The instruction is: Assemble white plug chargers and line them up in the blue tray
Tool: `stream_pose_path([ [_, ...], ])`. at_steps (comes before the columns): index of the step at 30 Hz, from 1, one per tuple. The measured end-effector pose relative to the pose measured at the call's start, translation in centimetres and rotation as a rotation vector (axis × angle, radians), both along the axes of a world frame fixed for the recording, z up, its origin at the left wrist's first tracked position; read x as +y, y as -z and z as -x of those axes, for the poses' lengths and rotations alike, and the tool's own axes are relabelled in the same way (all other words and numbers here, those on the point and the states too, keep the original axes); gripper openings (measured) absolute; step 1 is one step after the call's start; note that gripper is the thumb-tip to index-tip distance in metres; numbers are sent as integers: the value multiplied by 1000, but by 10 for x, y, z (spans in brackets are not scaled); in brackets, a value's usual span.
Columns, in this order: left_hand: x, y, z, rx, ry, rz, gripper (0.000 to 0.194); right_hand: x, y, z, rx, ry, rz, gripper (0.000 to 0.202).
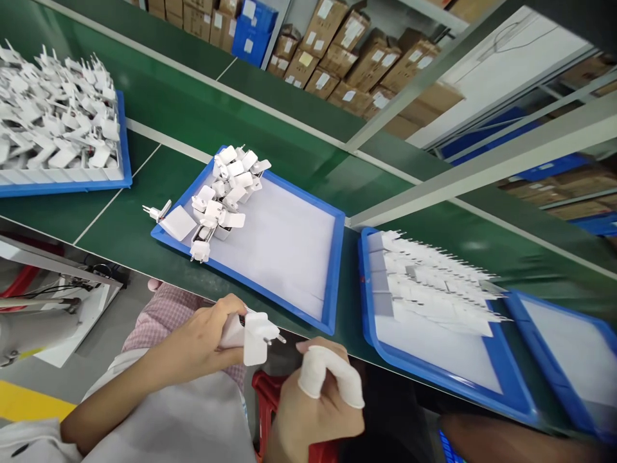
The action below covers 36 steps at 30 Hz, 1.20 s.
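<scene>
My left hand [205,341] grips a white plug adapter [256,337] between thumb and fingers, its metal pins pointing right. Close to those pins is my right hand [321,402], with white covers on two bent fingers. Its fingers are curled in, and whatever they hold, if anything, is hidden. Just beyond both hands lies a blue-rimmed tray [332,276] with a heap of loose white adapters [234,186] on its left side. One adapter part [178,223] rests over the tray's left corner.
A blue tray [366,308] on the right holds rows of upright white adapters [434,283]; another blue tray [535,334] lies past it. At far left, a blue tray [123,148] is piled with adapters. A metal post rises behind. Someone's blurred arm shows at bottom right.
</scene>
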<state>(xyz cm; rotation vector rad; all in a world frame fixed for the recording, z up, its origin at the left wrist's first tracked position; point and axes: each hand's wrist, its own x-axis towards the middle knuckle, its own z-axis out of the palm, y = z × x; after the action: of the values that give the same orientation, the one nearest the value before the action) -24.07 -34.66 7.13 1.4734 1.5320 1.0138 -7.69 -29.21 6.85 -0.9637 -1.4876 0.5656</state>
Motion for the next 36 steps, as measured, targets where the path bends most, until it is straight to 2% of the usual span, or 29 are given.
stream_pose_path([
  [3, 3, -3, 1, -27, -10, -70, 29, 1, -7, -7, -101, -104, 34, 34],
  [5, 5, -3, -1, 3, -44, -90, 27, -7, -6, -5, -232, -146, 54, 27],
  [6, 5, -2, -3, 17, -52, -93, 27, -12, -4, -2, -279, -128, 65, 23],
  [9, 5, -2, -7, 7, -42, -100, 29, -23, 3, 9, -267, -54, 92, 46],
  [11, 3, -4, -10, -37, -4, -109, 28, -24, 3, 12, -201, -65, 87, 38],
  [13, 0, -7, -12, -65, 43, -95, 26, -21, -2, 10, -128, -127, 123, 26],
  [16, -3, -10, -12, -80, 92, -116, 25, -16, -16, 3, 24, -258, 332, 13],
  [18, -4, -11, -11, -79, 105, -200, 23, -13, -21, -3, 115, -381, 451, 11],
  [21, -3, -10, -9, -104, 113, -383, 23, -10, -22, -9, 153, -563, 492, 13],
  [23, -1, -8, -7, -130, 116, -506, 25, -10, -21, -12, 127, -608, 485, 15],
  [25, -1, -6, -5, -138, 127, -554, 22, -11, -21, -16, 84, -616, 425, 21],
  [28, -5, -3, -4, -169, 164, -451, 23, -12, -25, -22, -11, -597, 261, 36],
  [30, -11, -2, -4, -195, 149, -363, 35, -13, -28, -27, -91, -571, 183, 43],
  [33, -19, -4, -3, -173, 105, -277, 51, -13, -32, -33, -171, -566, 112, 45],
  [36, -21, -13, 0, -112, 146, -242, 47, -12, -35, -34, -178, -638, 63, 41],
])
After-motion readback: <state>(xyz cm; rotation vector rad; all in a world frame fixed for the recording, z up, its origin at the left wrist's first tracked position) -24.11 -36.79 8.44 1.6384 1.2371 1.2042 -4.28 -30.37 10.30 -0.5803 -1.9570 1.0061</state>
